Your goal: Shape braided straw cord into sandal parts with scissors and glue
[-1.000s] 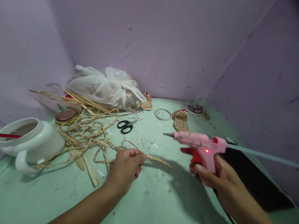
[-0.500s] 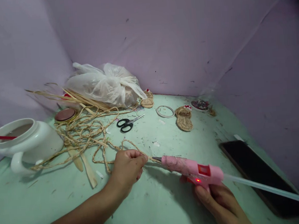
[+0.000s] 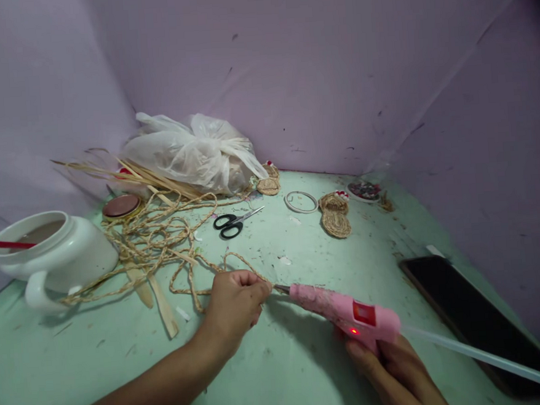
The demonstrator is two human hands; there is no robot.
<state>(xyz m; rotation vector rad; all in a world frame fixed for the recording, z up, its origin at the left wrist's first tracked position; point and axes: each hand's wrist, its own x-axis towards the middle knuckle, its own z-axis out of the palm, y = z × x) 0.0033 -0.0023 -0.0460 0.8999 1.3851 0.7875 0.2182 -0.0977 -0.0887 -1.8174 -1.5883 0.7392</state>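
Observation:
My left hand (image 3: 240,300) is closed in a pinch on the end of a braided straw cord (image 3: 246,263), whose loose coils trail back to the left. A pink glue gun (image 3: 333,306) with a glowing red light is wrapped in my right hand (image 3: 387,367). Its metal nozzle points left and meets the cord end right by my left fingertips; whether glue is coming out is too small to tell. From the back of the gun a long clear glue stick (image 3: 488,357) sticks out.
Black-handled scissors (image 3: 239,222), a white ring (image 3: 301,202) and a small braided slipper (image 3: 334,215) lie beyond my hands. At left stands a white mug (image 3: 70,253); a phone (image 3: 476,317) lies at right. A plastic bag (image 3: 197,152) rests against the wall.
The glue gun has shifted slightly left, its nozzle closer to my left fingertips. The whole view has moved a little; both hands keep their hold.

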